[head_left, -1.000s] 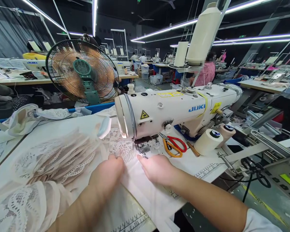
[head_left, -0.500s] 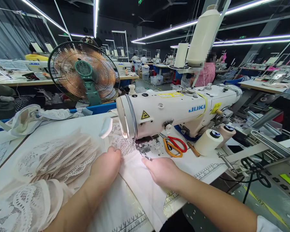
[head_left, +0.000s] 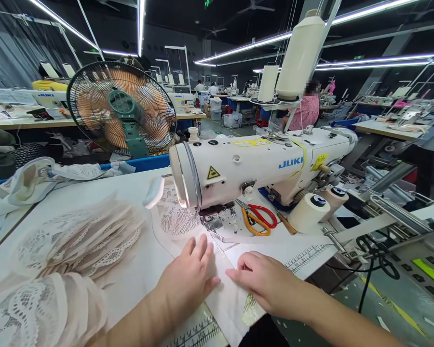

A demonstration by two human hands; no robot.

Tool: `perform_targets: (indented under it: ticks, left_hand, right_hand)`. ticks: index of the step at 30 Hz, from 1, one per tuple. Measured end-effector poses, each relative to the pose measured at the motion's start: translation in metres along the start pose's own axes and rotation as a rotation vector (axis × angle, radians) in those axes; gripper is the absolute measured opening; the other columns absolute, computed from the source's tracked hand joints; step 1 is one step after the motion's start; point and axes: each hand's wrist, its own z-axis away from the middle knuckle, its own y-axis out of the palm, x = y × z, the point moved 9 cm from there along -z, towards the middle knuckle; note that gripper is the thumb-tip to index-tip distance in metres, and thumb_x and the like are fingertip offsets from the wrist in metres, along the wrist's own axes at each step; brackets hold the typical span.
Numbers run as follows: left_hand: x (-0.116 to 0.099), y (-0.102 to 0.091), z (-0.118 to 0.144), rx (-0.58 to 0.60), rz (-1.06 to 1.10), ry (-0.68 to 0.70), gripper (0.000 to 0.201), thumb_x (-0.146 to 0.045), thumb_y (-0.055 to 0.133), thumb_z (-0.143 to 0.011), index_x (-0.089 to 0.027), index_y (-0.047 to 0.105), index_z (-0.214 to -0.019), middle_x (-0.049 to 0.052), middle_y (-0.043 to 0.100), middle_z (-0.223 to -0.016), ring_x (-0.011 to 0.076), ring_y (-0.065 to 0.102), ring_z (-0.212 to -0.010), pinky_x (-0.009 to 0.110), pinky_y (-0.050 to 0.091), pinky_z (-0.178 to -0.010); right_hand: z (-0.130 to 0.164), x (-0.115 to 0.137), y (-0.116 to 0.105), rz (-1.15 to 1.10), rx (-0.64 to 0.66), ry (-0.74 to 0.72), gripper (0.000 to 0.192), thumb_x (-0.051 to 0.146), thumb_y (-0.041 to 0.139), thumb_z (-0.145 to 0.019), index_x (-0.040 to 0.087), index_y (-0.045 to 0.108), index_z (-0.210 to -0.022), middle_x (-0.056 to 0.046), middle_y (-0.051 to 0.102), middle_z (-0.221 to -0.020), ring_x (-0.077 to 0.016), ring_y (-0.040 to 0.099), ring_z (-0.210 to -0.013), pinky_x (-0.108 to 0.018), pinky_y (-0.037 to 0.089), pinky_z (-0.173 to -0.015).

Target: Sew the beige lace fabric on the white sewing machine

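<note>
The white fabric (head_left: 224, 299) under the fingers (head_left: 198, 248) runs off the bottom edge; the needle beyond the fingertips is too small to tell.

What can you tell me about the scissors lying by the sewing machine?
The scissors lie flat on the white machine bed, just under the arm of the sewing machine. One handle loop is red, the other orange, both plastic-looking; the short metal blades are closed and point up-left toward the needle area. No hand touches them. A cream thread cone lies on its side to their right.
</note>
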Motion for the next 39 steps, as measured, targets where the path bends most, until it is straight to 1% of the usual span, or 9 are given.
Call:
perform_targets:
  ticks: [4,10,17,21,24,28,32,35,39]
  left_hand:
    - [-0.004,-0.003,0.001,-0.001,0.012,-0.004,0.061,-0.033,0.048,-0.093,-0.001,0.035,-0.143,0.024,0.031,-0.149,0.0411,0.03,-0.137,0.05,0.042,-0.104]
    - [-0.007,-0.002,0.003,0.004,0.018,0.017,0.063,-0.034,0.051,-0.092,0.0,0.032,-0.143,0.026,0.03,-0.148,0.0409,0.027,-0.138,0.052,0.041,-0.105]
    - [0.004,0.001,-0.001,-0.043,0.075,0.01,0.065,-0.037,0.053,-0.091,-0.004,0.035,-0.144,0.026,0.028,-0.15,0.0439,0.026,-0.138,0.054,0.043,-0.102]
    - [0.014,0.002,-0.006,-0.044,0.067,-0.02,0.066,-0.039,0.055,-0.09,-0.009,0.036,-0.144,0.023,0.03,-0.15,0.0416,0.026,-0.138,0.054,0.041,-0.105]
    - [0.017,-0.001,-0.007,-0.076,0.062,-0.004,0.064,-0.04,0.055,-0.09,-0.009,0.039,-0.143,0.022,0.032,-0.149,0.0397,0.028,-0.138,0.052,0.04,-0.107]
    - [0.017,-0.005,-0.006,-0.13,0.068,0.028,0.056,-0.032,0.056,-0.09,-0.008,0.045,-0.139,0.023,0.037,-0.147,0.0377,0.034,-0.136,0.051,0.037,-0.109]
    - [0.012,-0.001,-0.005,-0.081,0.021,0.052,0.05,-0.025,0.052,-0.09,-0.008,0.047,-0.138,0.021,0.04,-0.146,0.0328,0.039,-0.135,0.045,0.04,-0.108]
    - [0.005,-0.002,-0.004,-0.074,0.012,0.086,0.045,-0.016,0.05,-0.089,-0.011,0.052,-0.133,0.018,0.044,-0.145,0.0297,0.043,-0.132,0.041,0.043,-0.106]
    - [-0.004,0.0,0.0,-0.025,-0.02,0.137,0.048,-0.003,0.044,-0.084,-0.012,0.055,-0.129,0.015,0.049,-0.141,0.0267,0.048,-0.127,0.036,0.048,-0.1]
  right_hand:
    - [0.005,0.0,0.001,-0.036,-0.031,-0.013,0.04,0.008,0.049,-0.08,0.021,0.058,-0.117,-0.006,0.054,-0.093,-0.0191,0.047,-0.082,-0.028,0.035,-0.064]
    - [0.007,-0.003,0.0,-0.05,-0.029,-0.004,0.041,0.005,0.05,-0.077,0.022,0.06,-0.112,-0.005,0.054,-0.092,-0.0184,0.047,-0.082,-0.027,0.035,-0.064]
    - [0.005,-0.005,0.002,-0.052,0.009,0.011,0.039,0.007,0.048,-0.079,0.021,0.06,-0.112,-0.006,0.054,-0.094,-0.0195,0.048,-0.084,-0.028,0.036,-0.065]
    - [0.005,-0.006,0.004,-0.034,0.047,0.024,0.042,0.006,0.049,-0.077,0.02,0.059,-0.115,-0.007,0.054,-0.096,-0.0197,0.048,-0.085,-0.028,0.037,-0.065]
    - [0.005,-0.007,0.003,-0.012,0.037,0.015,0.039,0.007,0.05,-0.076,0.02,0.06,-0.112,-0.006,0.054,-0.095,-0.0192,0.047,-0.084,-0.028,0.035,-0.064]
    - [0.006,-0.008,0.003,0.011,0.007,-0.002,0.034,0.006,0.051,-0.075,0.021,0.062,-0.104,-0.005,0.055,-0.094,-0.0183,0.046,-0.082,-0.028,0.033,-0.062]
    - [0.006,-0.009,0.003,0.015,-0.001,-0.013,0.032,0.006,0.051,-0.077,0.022,0.063,-0.102,-0.005,0.055,-0.095,-0.0182,0.046,-0.082,-0.028,0.033,-0.063]
    - [0.004,-0.01,0.004,0.02,0.009,-0.01,0.031,0.006,0.051,-0.077,0.021,0.063,-0.101,-0.005,0.055,-0.095,-0.0183,0.046,-0.082,-0.028,0.032,-0.062]
    - [-0.001,-0.008,0.001,0.034,0.004,-0.015,0.031,0.005,0.052,-0.077,0.021,0.062,-0.102,-0.005,0.055,-0.096,-0.0182,0.046,-0.083,-0.027,0.032,-0.063]
